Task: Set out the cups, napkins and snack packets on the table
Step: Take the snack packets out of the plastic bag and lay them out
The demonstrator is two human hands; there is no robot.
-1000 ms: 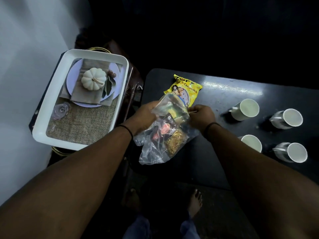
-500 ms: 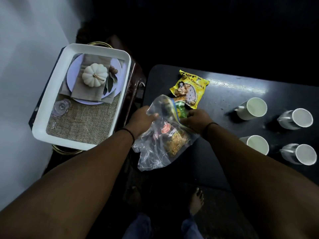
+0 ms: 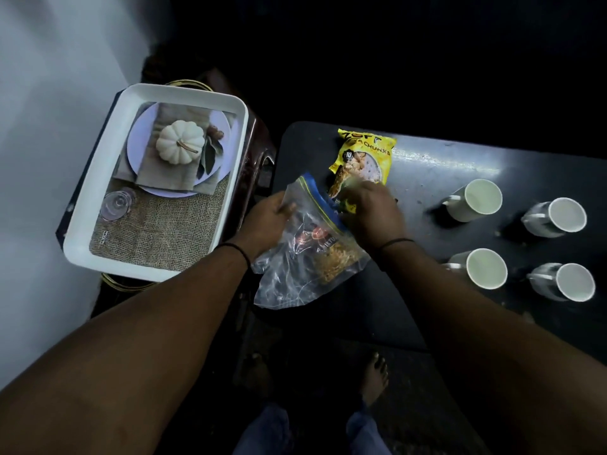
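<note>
A clear zip bag [image 3: 295, 277] with several snack packets inside hangs over the near left corner of the dark table [image 3: 410, 307]. My left hand [image 3: 269, 221] grips the bag's left edge near its mouth. My right hand [image 3: 374, 215] is at the bag's blue-edged mouth, fingers closed on a small green-yellow packet [image 3: 348, 205] that is blurred. A yellow snack packet [image 3: 364, 159] lies flat on the table just beyond my hands. Several white cups stand on the right of the table, the nearest to my hands being one cup [image 3: 479, 200] and another cup [image 3: 486, 269].
A white tray [image 3: 95, 205] sits on a stand left of the table. It shows a plate, a beige napkin [image 3: 164, 175], a white pumpkin [image 3: 180, 146], a small glass [image 3: 116, 205] and burlap. A pale wall is at the far left. My bare foot [image 3: 374, 379] is below the table edge.
My right hand has gone from the bag's right edge into its mouth and closed on a packet. The left hand keeps hold of the bag. The view has shifted slightly.
</note>
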